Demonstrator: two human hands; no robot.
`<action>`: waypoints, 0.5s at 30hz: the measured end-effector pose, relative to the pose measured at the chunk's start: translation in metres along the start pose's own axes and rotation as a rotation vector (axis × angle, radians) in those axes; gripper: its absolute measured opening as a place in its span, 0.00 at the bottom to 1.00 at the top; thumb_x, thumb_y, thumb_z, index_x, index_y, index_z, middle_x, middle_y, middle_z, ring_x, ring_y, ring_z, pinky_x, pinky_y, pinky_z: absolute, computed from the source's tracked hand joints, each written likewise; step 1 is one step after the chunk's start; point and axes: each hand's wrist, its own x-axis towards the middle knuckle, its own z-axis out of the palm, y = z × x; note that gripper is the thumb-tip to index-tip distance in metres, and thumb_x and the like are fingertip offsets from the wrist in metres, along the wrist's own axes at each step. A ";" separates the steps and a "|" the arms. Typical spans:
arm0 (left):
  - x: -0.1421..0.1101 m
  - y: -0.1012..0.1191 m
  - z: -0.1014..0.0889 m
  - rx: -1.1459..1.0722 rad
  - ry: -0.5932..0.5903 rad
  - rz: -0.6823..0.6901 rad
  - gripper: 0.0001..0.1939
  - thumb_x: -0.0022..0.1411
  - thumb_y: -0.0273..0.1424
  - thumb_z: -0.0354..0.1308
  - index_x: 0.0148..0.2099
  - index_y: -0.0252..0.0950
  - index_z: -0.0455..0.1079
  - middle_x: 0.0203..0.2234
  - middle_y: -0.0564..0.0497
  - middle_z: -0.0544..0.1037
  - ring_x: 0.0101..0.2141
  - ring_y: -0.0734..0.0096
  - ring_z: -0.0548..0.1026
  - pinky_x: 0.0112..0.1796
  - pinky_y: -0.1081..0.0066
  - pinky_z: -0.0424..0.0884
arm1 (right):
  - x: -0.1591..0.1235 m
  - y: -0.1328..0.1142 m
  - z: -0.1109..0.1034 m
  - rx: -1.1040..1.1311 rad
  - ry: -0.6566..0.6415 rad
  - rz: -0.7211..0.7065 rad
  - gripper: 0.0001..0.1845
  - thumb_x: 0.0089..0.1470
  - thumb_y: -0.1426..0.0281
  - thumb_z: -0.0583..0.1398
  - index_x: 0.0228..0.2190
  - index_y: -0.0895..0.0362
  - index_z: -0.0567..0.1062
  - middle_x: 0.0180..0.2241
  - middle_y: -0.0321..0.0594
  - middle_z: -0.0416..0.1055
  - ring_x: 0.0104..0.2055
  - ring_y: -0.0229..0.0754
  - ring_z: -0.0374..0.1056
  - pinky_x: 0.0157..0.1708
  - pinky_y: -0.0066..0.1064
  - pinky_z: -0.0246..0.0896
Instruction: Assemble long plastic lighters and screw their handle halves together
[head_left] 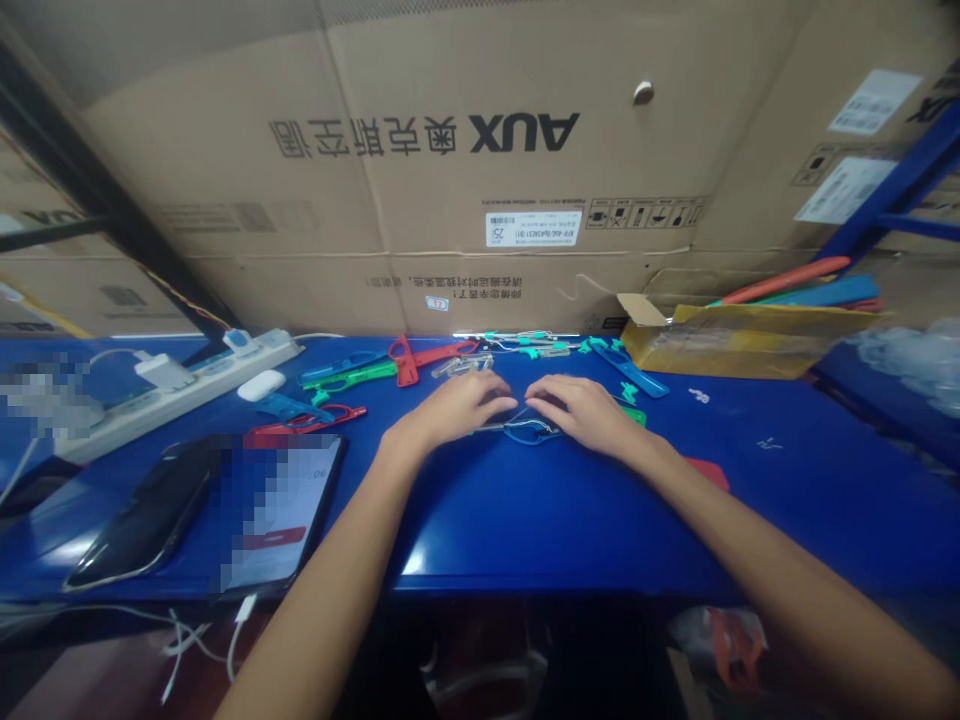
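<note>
My left hand (466, 408) is low over the table, fingers curled and thumb pointing right. Facing it across a small gap, my right hand (583, 408) has its fingers bent and its thumb near the fingertips. What either hand pinches is too small to make out. A blue plastic piece with a loop (529, 431) lies below and between the hands, with thin metal beside it. Just beyond my left hand are small clear and metal pieces (463, 364). A green piece (636, 415) and a red piece (709, 472) show partly beside my right hand and forearm.
Red tools (439, 353) and green handles (351, 376) lie left, near a power strip (184, 392), a phone (146, 515) and a tablet (289, 510). Thin parts with teal ends (534, 343) lie behind. An open carton (720, 342) stands right; a large cardboard box (420, 200) backs the table.
</note>
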 end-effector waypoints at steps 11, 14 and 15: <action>-0.002 -0.021 0.000 0.419 0.234 -0.330 0.12 0.71 0.34 0.53 0.51 0.37 0.74 0.52 0.43 0.76 0.52 0.53 0.72 0.52 0.58 0.68 | -0.005 0.046 -0.028 -0.147 0.090 0.135 0.15 0.66 0.65 0.54 0.45 0.56 0.78 0.48 0.47 0.79 0.49 0.51 0.74 0.48 0.41 0.67; -0.002 -0.023 0.003 0.419 0.202 -0.330 0.13 0.70 0.34 0.54 0.53 0.37 0.73 0.52 0.42 0.75 0.52 0.53 0.71 0.52 0.57 0.68 | -0.013 0.073 -0.043 -0.267 0.074 0.239 0.16 0.64 0.65 0.54 0.45 0.57 0.79 0.48 0.51 0.78 0.49 0.54 0.74 0.47 0.43 0.66; -0.002 -0.022 0.003 0.414 0.199 -0.327 0.13 0.70 0.34 0.54 0.53 0.37 0.73 0.52 0.42 0.75 0.52 0.52 0.71 0.51 0.57 0.68 | -0.017 0.082 -0.048 -0.282 0.046 0.281 0.16 0.63 0.65 0.55 0.44 0.58 0.79 0.46 0.51 0.79 0.47 0.54 0.74 0.46 0.43 0.66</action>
